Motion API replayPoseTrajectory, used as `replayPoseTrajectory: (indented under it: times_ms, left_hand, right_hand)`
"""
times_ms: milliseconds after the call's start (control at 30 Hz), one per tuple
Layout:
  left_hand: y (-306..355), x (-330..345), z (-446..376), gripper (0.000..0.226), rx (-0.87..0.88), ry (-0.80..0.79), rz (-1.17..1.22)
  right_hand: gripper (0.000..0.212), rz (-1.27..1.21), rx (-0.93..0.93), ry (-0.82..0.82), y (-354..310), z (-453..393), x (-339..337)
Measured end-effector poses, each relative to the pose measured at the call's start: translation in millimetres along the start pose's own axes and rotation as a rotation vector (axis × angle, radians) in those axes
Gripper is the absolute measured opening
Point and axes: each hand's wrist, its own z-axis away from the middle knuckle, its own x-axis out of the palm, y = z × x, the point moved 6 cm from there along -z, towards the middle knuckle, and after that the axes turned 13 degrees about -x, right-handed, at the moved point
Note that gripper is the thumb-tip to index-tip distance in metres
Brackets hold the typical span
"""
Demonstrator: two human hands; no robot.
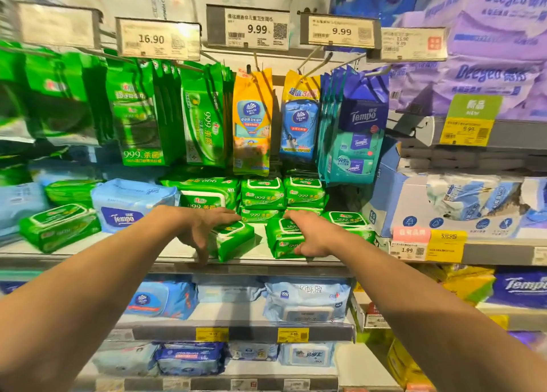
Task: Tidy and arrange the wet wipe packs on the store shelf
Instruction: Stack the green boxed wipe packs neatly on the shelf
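Both my arms reach to the middle shelf (177, 255). My left hand (204, 228) lies over a small green wet wipe pack (236, 240) near the shelf's front edge, thumb down its left side, fingers across its top. My right hand (310, 231) grips another green pack (281, 240) just to the right, thumb at its front and fingers on top. Behind them stand stacks of green packs (263, 196) in rows. A further green pack (59, 225) lies askew at the left, beside a blue Tempo pack (130, 202).
Hanging packs fill the pegs above: green (204, 116), yellow (251, 122), blue (355, 125). Price tags (257, 30) line the rail above the pegs. A cardboard box of blue tissue packs (444, 205) stands at the right. Lower shelves hold pale blue packs (305, 300).
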Motion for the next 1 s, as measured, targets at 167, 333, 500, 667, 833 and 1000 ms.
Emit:
replayPoseTrajectory:
  times_ms: [167,333,500,667,833,1000]
  left_hand:
    - [-6.9,-3.3,-7.8,0.098,0.012,0.101,0.224]
    - [-1.5,-3.9,-14.8,0.099,0.001,0.210,0.281]
    - [18.8,-6.7,-22.1,0.100,-0.006,0.287,0.255]
    - [50.0,-11.2,-34.2,0.101,0.023,0.305,0.239]
    - [78.5,-16.1,-48.1,0.105,-0.010,0.330,0.216]
    - [98.7,-16.9,-63.9,0.102,-0.058,0.347,0.222]
  right_hand:
    - [0.090,0.009,0.013,0.161,7.0,15.2,-36.3]
    - [0.080,0.106,0.010,0.224,25.3,40.1,-68.6]
    - [0.078,0.211,0.073,0.214,53.2,57.5,-54.0]
    - [0.080,0.146,0.198,0.223,74.6,59.5,-53.7]
    - [0.067,0.203,0.236,0.188,74.7,49.0,-58.4]
    - [0.052,0.292,0.241,0.191,69.7,48.8,-54.0]
